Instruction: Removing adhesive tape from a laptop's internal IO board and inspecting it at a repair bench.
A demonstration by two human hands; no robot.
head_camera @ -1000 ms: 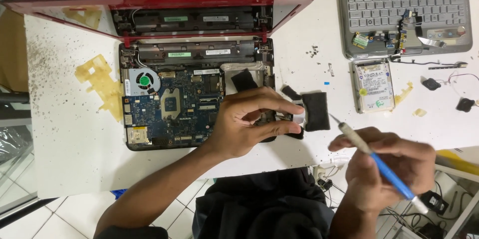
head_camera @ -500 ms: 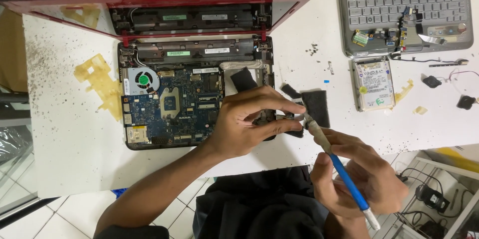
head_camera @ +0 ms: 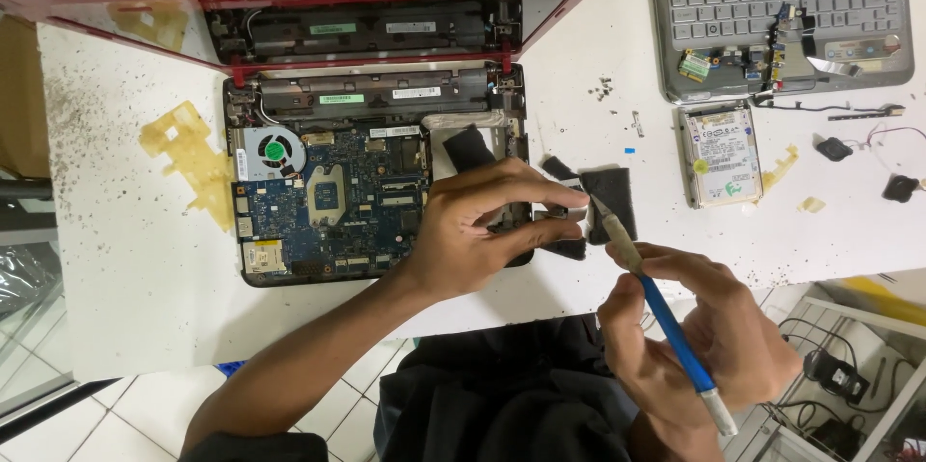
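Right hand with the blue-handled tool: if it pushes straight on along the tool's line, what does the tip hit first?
Probably the left hand's fingertips. The right hand aims the blue-handled tool up-left, and its tip sits beside the small black part they pinch at the laptop base edge. Depth is unclear.

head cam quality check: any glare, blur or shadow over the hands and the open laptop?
Head view: even, bright light; white table near blown out, no hard glare. Left hand and laptop board sharp; right hand with blue-handled tool slightly soft; only faint shadows under the hands.
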